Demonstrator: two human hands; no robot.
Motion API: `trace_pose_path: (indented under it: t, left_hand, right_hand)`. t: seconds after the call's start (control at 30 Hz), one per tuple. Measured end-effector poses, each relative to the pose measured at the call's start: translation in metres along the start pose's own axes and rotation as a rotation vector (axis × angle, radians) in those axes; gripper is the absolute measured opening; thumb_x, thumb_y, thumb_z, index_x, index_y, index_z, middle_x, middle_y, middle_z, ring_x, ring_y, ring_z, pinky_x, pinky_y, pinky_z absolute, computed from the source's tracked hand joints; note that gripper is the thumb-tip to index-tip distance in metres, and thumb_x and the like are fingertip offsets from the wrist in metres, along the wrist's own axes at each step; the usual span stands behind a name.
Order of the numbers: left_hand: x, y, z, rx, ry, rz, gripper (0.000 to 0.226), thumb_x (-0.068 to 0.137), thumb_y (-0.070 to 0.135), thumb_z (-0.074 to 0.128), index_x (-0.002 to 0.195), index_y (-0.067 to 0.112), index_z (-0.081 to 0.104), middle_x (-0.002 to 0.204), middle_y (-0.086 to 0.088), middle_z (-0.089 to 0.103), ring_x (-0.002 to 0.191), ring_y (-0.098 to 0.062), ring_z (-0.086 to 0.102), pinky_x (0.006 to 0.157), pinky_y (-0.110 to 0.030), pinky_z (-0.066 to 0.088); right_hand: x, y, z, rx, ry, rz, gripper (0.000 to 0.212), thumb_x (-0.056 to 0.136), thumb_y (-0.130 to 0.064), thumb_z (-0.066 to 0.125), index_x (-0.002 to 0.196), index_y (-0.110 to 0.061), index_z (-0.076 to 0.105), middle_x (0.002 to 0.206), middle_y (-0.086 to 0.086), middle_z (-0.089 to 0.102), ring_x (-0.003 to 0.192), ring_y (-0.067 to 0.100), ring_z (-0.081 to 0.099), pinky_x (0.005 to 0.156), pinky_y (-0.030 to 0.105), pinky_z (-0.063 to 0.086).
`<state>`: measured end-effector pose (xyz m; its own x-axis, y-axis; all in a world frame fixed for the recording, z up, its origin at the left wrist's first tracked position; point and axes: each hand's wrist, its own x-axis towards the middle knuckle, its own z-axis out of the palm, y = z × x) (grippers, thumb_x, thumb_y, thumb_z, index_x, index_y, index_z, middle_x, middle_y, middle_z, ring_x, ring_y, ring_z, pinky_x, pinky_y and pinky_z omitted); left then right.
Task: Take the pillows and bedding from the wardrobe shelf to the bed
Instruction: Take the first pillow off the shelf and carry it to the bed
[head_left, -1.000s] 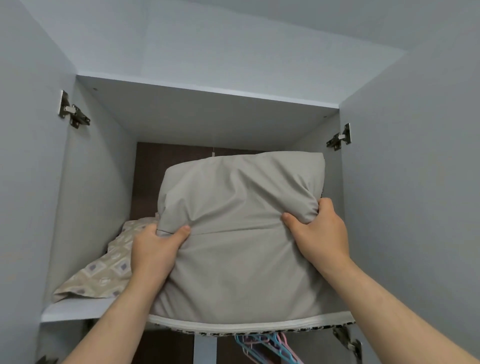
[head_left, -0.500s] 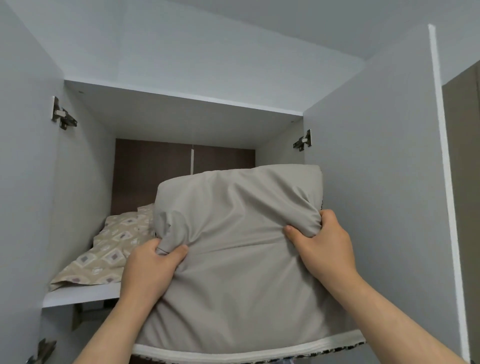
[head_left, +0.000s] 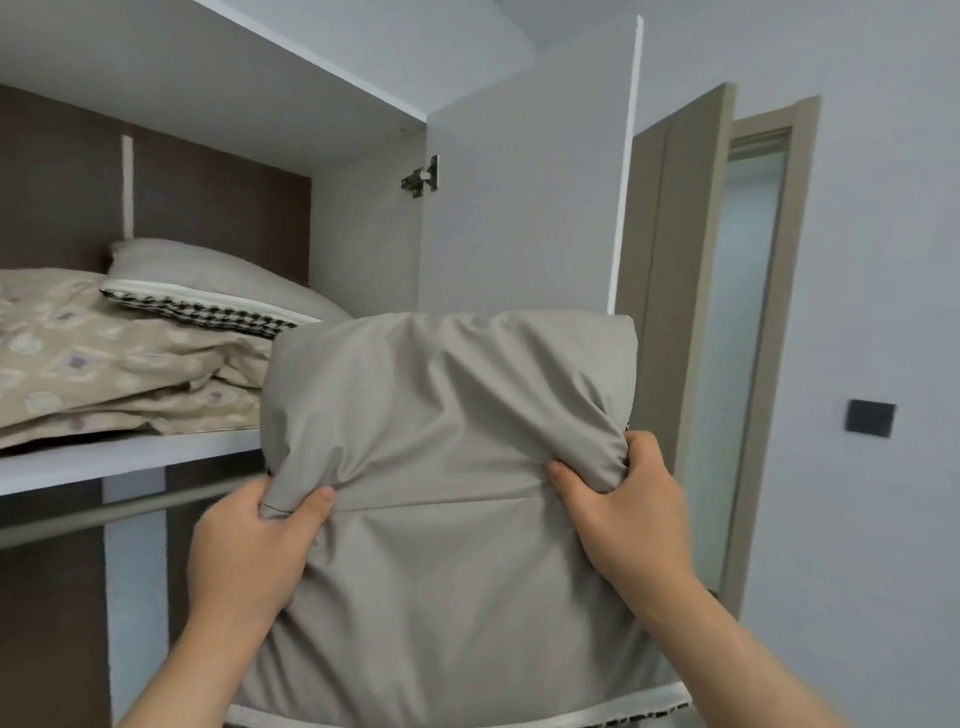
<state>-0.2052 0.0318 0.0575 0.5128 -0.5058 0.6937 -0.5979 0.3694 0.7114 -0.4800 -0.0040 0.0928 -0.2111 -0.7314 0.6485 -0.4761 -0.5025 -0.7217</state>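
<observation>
Out of wardrobe, off shelf, bound for the bed with pillow.

Swing wide of the open door and turn toward the bed, out of view. Hold just clear of the shelf edge as now, gripped by left hand pinching a fold on one side and by right hand bunching cloth on the other, well apart; keep both grips tight. Come back after for bedding and second pillow on the shelf. Against a second ago: pulled right off the shelf, lowered, swung rightward; same two grips.
</observation>
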Motion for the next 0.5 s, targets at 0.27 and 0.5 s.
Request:
trace_pose_path:
  t: [0.27,0.5]
  left_hand:
    - [-0.075,0.09,0.131,-0.216,-0.258,0.054,0.026,0.07,0.041,0.071,0.058,0.022,0.057,0.06,0.005,0.06,0.062,-0.018,0.057,0.052,-0.026,0.037]
    - [-0.177,0.192,0.233,-0.377,-0.474,0.082,0.031,0.073,0.036,0.074,0.061,0.011,0.059,0.059,-0.001,0.061,0.06,-0.016,0.057,0.051,-0.026,0.039]
  right_hand:
    - [-0.021,0.064,-0.17,-0.221,0.274,0.119,0.039,0.073,-0.043,0.076,0.092,-0.021,0.049,0.081,-0.009,0.06,0.074,0.01,0.057,0.061,0.031,0.04]
    - [-0.052,0.108,-0.331,-0.396,0.461,0.253,0.041,0.073,-0.043,0.075,0.095,-0.02,0.049,0.083,-0.009,0.059,0.077,0.015,0.058,0.065,0.035,0.042]
